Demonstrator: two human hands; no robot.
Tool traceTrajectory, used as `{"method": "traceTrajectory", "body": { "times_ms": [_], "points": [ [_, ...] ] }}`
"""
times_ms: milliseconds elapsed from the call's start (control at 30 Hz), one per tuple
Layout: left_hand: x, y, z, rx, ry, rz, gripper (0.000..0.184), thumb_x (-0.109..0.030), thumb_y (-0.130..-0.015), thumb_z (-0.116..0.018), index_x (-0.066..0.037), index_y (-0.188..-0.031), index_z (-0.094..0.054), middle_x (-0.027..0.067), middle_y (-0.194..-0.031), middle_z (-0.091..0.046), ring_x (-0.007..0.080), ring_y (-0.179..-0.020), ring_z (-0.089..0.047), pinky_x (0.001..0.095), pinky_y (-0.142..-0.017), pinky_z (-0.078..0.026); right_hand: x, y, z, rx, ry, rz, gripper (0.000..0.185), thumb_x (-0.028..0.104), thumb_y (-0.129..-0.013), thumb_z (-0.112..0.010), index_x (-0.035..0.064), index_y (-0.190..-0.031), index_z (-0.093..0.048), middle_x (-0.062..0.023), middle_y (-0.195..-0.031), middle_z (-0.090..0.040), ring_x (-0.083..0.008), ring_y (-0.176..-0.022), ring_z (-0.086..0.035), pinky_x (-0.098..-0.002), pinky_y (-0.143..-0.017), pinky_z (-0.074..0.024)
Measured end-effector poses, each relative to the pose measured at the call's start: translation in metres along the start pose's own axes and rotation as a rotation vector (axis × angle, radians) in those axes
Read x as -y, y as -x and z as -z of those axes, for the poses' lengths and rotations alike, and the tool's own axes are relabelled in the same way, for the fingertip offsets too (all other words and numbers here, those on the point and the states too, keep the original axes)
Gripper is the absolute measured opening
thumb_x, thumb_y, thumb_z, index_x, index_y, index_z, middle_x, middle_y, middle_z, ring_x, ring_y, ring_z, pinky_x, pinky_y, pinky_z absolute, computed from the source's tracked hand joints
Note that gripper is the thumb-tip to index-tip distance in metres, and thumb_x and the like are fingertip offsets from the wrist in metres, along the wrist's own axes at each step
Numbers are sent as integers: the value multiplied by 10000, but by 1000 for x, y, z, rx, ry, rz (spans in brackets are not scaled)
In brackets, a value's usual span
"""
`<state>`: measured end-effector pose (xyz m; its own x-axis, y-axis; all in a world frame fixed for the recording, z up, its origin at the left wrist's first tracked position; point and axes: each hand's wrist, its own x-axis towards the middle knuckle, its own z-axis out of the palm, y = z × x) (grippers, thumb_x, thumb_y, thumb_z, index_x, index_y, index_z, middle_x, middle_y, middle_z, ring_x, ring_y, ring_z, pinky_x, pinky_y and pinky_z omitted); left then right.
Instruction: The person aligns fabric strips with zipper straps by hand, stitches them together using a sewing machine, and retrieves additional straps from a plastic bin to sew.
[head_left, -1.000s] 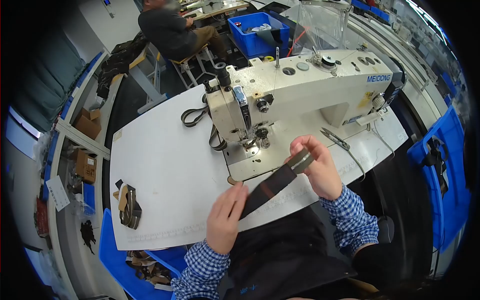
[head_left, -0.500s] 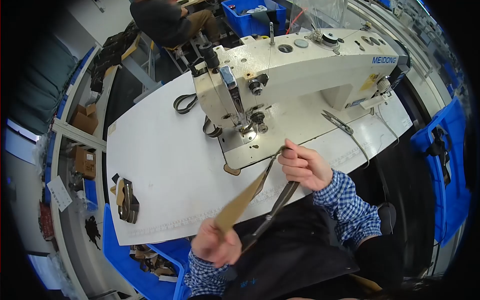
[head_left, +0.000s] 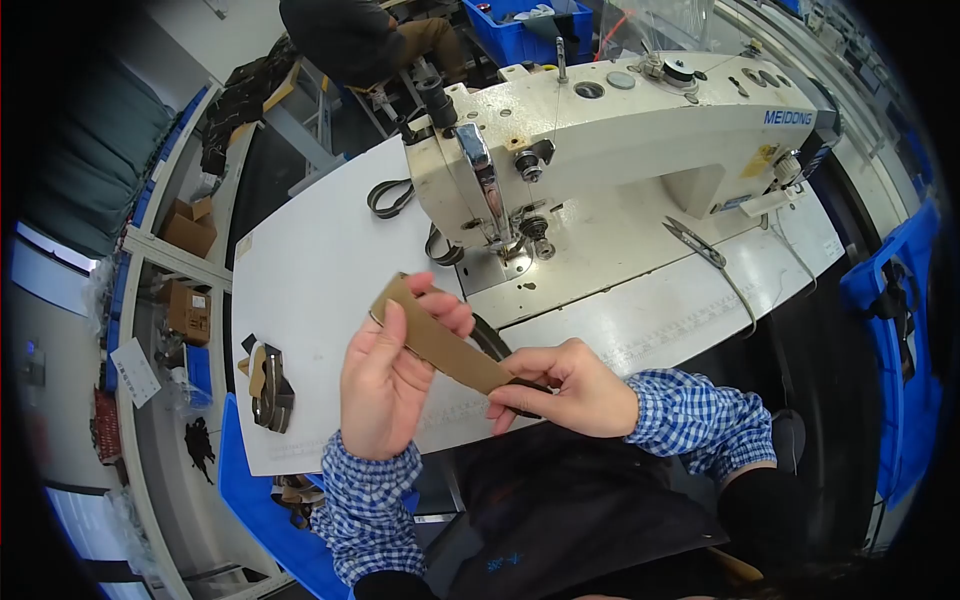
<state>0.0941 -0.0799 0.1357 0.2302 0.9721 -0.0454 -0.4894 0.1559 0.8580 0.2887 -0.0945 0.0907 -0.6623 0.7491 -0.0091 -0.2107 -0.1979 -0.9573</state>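
Observation:
A tan, cardboard-like strip (head_left: 450, 355) slants between my two hands in front of the sewing machine. My left hand (head_left: 385, 375) has the strip's upper end between thumb and fingers, the fingers partly behind it. With thumb and forefinger, my right hand (head_left: 575, 390) pinches the lower end, where dark webbing meets the strip. Part of a dark webbing strap (head_left: 490, 338) shows behind the strip; its remaining length is hidden by the strip and hands. The sewing machine (head_left: 640, 135) stands just beyond, and more webbing loops (head_left: 390, 198) lie left of its needle area.
Thread snips (head_left: 697, 243) lie on the machine bed at right. A bundle of straps (head_left: 270, 388) rests on the white table (head_left: 310, 300) at left. Blue bins stand below left (head_left: 245, 480) and at right (head_left: 905, 390). Another person (head_left: 345, 40) sits beyond the machine.
My left hand has risen from low near my lap to above the table, bringing the tan strip up. My right hand has come down and now pinches the strip's lower end.

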Motion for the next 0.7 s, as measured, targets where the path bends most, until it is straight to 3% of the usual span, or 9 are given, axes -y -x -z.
{"method": "traceTrajectory", "body": {
  "times_ms": [133,300,400,700],
  "points": [
    [-11,-3,-6,-65,-237,27,437,-150,-943,-456,27,-1321,-326,153,-1054,-585,246,-1010,-586,367,-922,-462,0,5,1,-79,-46,-19,186,49,-888,-558,-79,-1023,-572,-114,-881,-659,-155,-810,-660,-238,-728,-534],
    [1,-4,5,-85,-549,-64,676,39,-792,-637,7,-1368,-286,107,-971,-602,186,-918,-613,311,-805,-522,-3,9,4,-52,-131,-92,213,46,-894,-547,-82,-1063,-563,-113,-917,-656,-158,-860,-649,-249,-767,-533],
    [2,-7,5,-115,-579,-109,731,68,-761,-663,5,-1378,-277,78,-919,-606,159,-846,-626,278,-730,-543,0,12,3,-42,-186,-118,235,37,-902,-527,-81,-1105,-547,-116,-947,-653,-151,-901,-635,-253,-793,-524],
    [2,-6,3,-115,-589,-123,741,64,-774,-649,7,-1395,-248,75,-907,-605,156,-827,-627,277,-723,-543,-3,17,6,-27,-104,-65,259,29,-906,-518,-80,-1140,-539,-115,-988,-652,-113,-850,-605,-241,-809,-487]
  ]
}}
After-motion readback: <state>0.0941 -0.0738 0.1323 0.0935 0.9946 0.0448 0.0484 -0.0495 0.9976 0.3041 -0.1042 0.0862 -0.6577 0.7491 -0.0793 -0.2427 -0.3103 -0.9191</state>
